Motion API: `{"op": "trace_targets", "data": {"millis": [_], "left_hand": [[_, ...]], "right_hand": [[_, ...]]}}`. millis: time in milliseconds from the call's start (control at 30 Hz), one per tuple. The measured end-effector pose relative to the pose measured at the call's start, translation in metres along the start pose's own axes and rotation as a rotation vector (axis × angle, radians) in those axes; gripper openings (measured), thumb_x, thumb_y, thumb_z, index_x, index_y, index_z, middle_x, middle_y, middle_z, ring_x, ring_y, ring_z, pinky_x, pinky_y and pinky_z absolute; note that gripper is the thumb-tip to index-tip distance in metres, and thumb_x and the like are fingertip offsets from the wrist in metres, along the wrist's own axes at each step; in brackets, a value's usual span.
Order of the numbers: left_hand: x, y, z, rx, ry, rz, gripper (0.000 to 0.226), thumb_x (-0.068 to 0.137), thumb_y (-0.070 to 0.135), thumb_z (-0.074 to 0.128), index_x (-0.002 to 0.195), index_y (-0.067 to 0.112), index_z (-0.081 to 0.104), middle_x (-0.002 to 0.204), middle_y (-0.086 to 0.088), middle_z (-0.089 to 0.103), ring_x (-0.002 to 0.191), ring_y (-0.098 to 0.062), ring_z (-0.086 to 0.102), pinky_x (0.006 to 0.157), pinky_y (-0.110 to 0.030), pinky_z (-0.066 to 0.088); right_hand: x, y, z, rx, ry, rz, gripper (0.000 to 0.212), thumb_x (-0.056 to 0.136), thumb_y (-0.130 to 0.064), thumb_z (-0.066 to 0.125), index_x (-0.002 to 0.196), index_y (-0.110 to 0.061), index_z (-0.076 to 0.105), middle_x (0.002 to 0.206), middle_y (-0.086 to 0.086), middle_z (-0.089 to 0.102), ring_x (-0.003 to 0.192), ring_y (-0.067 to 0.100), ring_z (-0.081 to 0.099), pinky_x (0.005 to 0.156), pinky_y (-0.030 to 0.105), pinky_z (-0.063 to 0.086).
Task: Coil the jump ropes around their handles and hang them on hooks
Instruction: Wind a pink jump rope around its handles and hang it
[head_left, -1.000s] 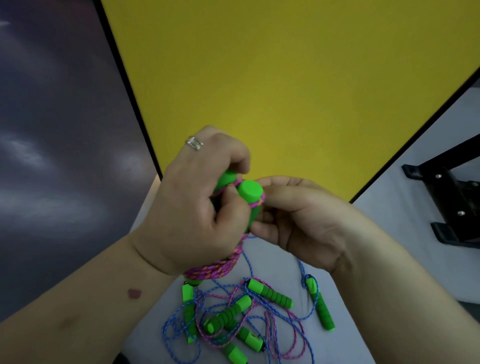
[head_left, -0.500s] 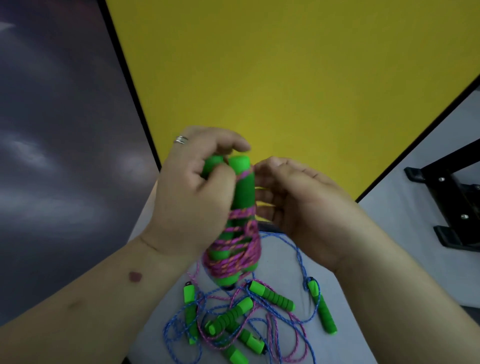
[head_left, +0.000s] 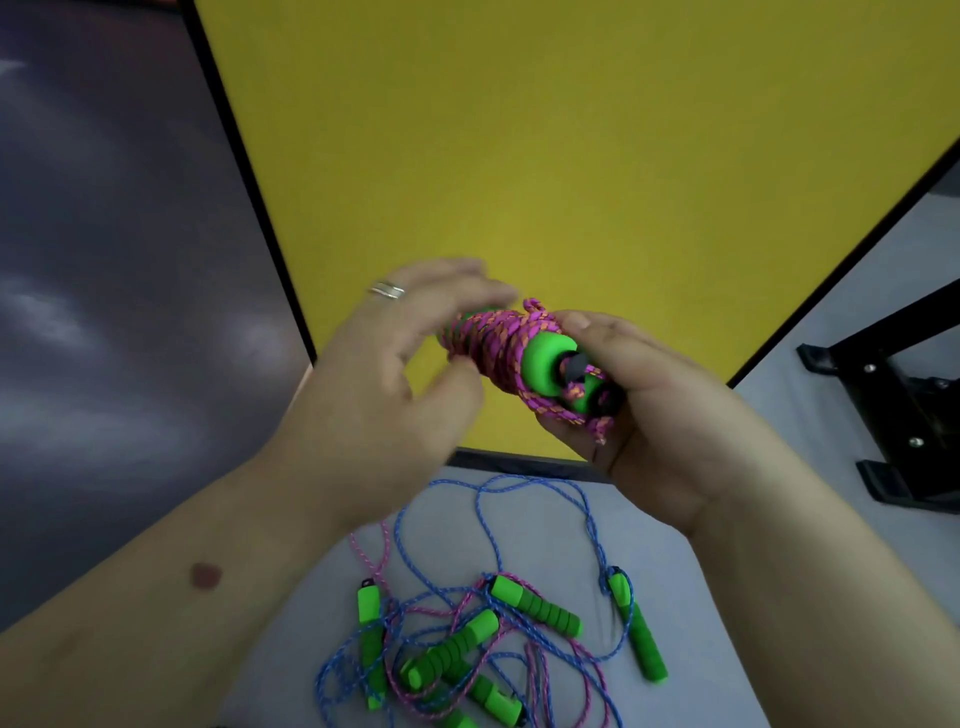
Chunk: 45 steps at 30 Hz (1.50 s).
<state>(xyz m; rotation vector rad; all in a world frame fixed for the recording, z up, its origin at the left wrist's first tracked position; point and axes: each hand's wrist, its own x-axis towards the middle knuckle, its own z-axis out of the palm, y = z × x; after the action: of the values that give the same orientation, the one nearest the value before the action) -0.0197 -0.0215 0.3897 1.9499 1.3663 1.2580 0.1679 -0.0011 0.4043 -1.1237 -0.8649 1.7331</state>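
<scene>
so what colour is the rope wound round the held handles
Pink with orange flecks, clearest in the head view.

right hand: cradles the end of a bundle of two green foam handles wound with pink-orange braided rope | left hand: ringed, fingers curled round the bundle's far end | pale grey surface: tangled blue and pink jump ropes with green foam handles | yellow panel behind | black metal frame right
</scene>
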Motion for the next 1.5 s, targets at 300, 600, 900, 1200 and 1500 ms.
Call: {"op": "trace_targets", "data": {"millis": [300,600,900,1200,1500], "left_hand": [[0.001,-0.019,0.01,-0.174,-0.097,-0.081,0.044,0.086,0.04,0.068,0.128,0.049,0.059,0.129,0.006,0.059,0.123,-0.014,0.06,0.106,-0.043,0.052],[0.003,-0.023,0.009,-0.343,-0.122,-0.194,0.043,0.086,0.02,0.066,0.12,0.047,0.064,0.131,-0.004,0.062,0.116,-0.021,0.067,0.1,-0.054,0.056],[-0.002,-0.023,0.012,-0.227,-0.147,-0.104,0.05,0.087,0.015,0.061,0.124,0.048,0.061,0.13,0.007,0.06,0.127,-0.02,0.058,0.106,-0.051,0.05],[-0.005,-0.012,0.019,-0.043,0.129,-0.081,0.041,0.094,0.029,0.072,0.124,0.044,0.048,0.129,0.009,0.056,0.117,-0.005,0.061,0.093,-0.036,0.056],[-0.002,0.007,0.023,0.065,0.172,-0.244,0.025,0.087,0.055,0.065,0.082,0.031,0.068,0.11,0.009,0.056,0.11,-0.01,0.055,0.082,-0.002,0.035]], "right_hand": [[0.004,-0.001,-0.006,-0.249,0.051,-0.037,0.037,0.093,-0.054,0.057,0.098,-0.021,0.074,0.085,0.001,0.069,0.066,0.019,0.063,0.056,0.03,0.053],[0.002,0.002,-0.003,-0.48,0.025,-0.388,0.026,0.085,-0.03,0.062,0.106,-0.022,0.076,0.107,0.013,0.074,0.099,0.026,0.07,0.091,0.041,0.057],[0.0,-0.006,0.0,-0.406,-0.031,-0.188,0.015,0.094,-0.005,0.061,0.085,-0.006,0.072,0.077,0.013,0.068,0.074,0.023,0.063,0.078,0.038,0.055],[0.001,0.001,0.009,-0.264,0.154,-0.145,0.026,0.099,-0.012,0.057,0.075,-0.013,0.068,0.07,0.004,0.068,0.074,0.02,0.066,0.071,0.035,0.06],[-0.001,0.017,0.024,-0.204,0.124,-0.159,0.02,0.095,-0.013,0.065,0.093,0.007,0.063,0.072,0.006,0.068,0.07,0.013,0.068,0.084,0.042,0.063]]}}
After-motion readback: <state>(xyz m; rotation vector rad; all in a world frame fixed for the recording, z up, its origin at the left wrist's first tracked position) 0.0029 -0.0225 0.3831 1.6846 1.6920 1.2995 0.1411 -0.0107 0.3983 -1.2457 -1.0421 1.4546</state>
